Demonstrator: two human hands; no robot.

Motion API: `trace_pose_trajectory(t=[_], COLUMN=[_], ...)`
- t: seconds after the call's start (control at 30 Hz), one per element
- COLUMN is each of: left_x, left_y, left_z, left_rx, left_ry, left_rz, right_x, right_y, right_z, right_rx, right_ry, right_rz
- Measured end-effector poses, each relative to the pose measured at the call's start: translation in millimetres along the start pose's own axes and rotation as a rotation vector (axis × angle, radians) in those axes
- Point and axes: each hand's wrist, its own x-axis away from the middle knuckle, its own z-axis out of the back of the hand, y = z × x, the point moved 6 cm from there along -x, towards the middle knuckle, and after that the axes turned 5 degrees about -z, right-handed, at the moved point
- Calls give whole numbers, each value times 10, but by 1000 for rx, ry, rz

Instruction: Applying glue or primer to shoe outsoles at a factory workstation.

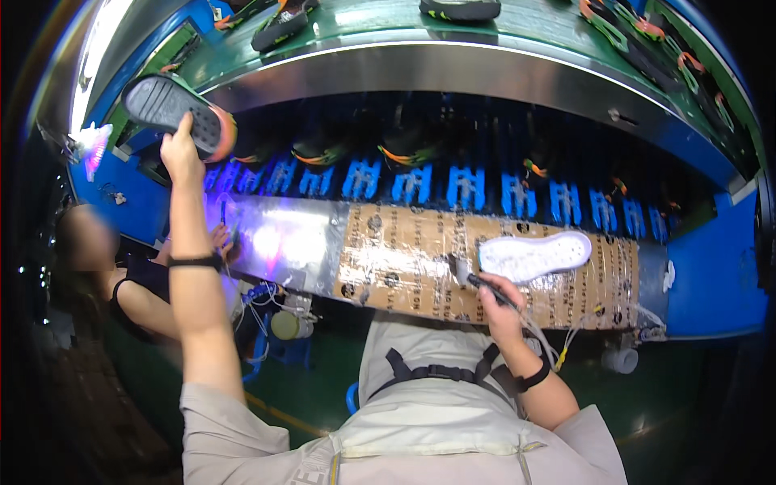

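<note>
High at the left, my left hand (184, 153) is closed round a shoe (162, 101) with its black studded outsole toward me; orange shows on its side. My right hand (503, 305) grips a black-handled tool (495, 289) low over the bench, with pale hoses trailing from it. The tool's tip is pale and brush-like, but its exact kind is unclear. Just beyond that hand lies a white shoe sole (533, 257), flat on the cardboard-covered bench top (396, 275).
Behind the bench runs a row of blue holders (411, 184) with dark shoes above them. A green conveyor (364, 28) farther back carries several shoes. At the left, a co-worker (137, 291) sits close by the bench. Hoses (570, 339) hang at the right front edge.
</note>
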Motion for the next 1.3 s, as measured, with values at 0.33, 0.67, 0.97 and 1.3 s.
trace_pose_trajectory(t=[0.33, 0.67, 0.97, 1.3], left_x=[4076, 5100, 5181, 5172], left_y=[-158, 143, 84, 179], left_z=[-606, -969, -893, -913], left_rx=[710, 1106, 954, 929], left_ry=[-373, -491, -397, -464], left_rz=[1005, 1154, 1282, 1242], right_x=[-5, -13, -21, -76], right_y=[-423, -691, -941, -1115], right_z=[-66, -354, -544, -740], right_rx=[-550, -364, -262, -228], right_ry=[-65, -162, -208, -225], right_rz=[-210, -120, -131, -69])
